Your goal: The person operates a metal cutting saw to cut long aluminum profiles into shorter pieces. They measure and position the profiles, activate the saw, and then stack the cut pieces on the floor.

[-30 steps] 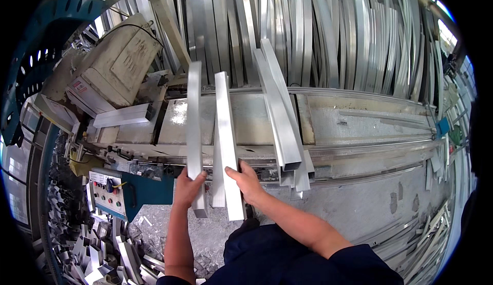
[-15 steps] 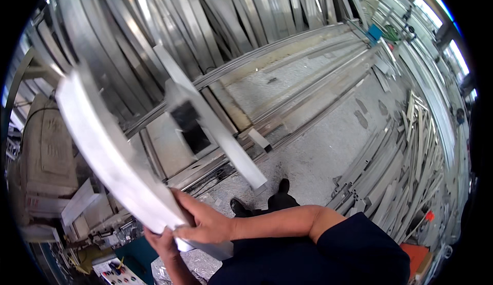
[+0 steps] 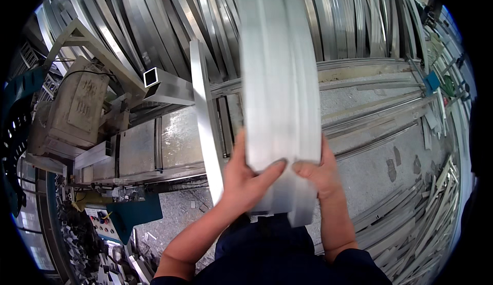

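Observation:
My left hand (image 3: 249, 179) and my right hand (image 3: 322, 171) grip a bundle of long silvery aluminium profiles (image 3: 280, 89) from both sides. Both thumbs lie on its top near the close end, and the other fingers go out of sight around the sides. The bundle rises away from my body past the top edge, slightly blurred. Just left of it, a pale metal bar (image 3: 204, 120) lies across the machine bed (image 3: 177, 138). Short square tubes (image 3: 172, 87) with open ends sit farther left.
Tall metal profiles (image 3: 154, 23) stand in a row at the back. At left are a grey machine housing (image 3: 77, 100) and a control box with buttons (image 3: 105, 223). Loose profiles (image 3: 400, 223) are heaped on the floor at right. Offcuts (image 3: 115, 264) pile at lower left.
The bundle has swung from pointing far left to standing straight ahead of me. My hands have moved from lower left to the middle, and the view has turned left.

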Tool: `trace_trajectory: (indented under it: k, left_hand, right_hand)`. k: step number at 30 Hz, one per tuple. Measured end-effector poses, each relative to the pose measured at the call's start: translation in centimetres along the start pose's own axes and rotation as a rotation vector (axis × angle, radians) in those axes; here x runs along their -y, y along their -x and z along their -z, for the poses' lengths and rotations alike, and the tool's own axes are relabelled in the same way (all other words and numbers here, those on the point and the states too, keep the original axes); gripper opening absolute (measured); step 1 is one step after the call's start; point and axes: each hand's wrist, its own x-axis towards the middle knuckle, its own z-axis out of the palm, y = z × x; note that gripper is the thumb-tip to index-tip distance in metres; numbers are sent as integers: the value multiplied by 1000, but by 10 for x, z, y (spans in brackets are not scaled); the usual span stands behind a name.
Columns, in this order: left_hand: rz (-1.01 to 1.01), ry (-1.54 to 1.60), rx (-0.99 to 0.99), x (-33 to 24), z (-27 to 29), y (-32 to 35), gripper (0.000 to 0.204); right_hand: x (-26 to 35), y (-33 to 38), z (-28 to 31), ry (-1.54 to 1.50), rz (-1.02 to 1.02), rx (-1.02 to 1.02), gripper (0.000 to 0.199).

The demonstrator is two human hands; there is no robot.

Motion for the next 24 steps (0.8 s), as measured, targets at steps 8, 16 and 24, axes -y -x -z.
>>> trace_trajectory:
  k: [8, 16, 24]
  left_hand:
    - [492, 75, -146, 212, -90, -45, 59]
    - [-61, -1073, -145, 237, -63, -95, 61]
    - [-170, -2008, 46, -77, 82, -241, 62]
  right_hand:
    - [-113, -61, 193, 61, -510, -64, 76]
    - [-254, -157, 233, 20, -674, 59, 74]
    - [-330, -154, 256, 367, -551, -15, 54]
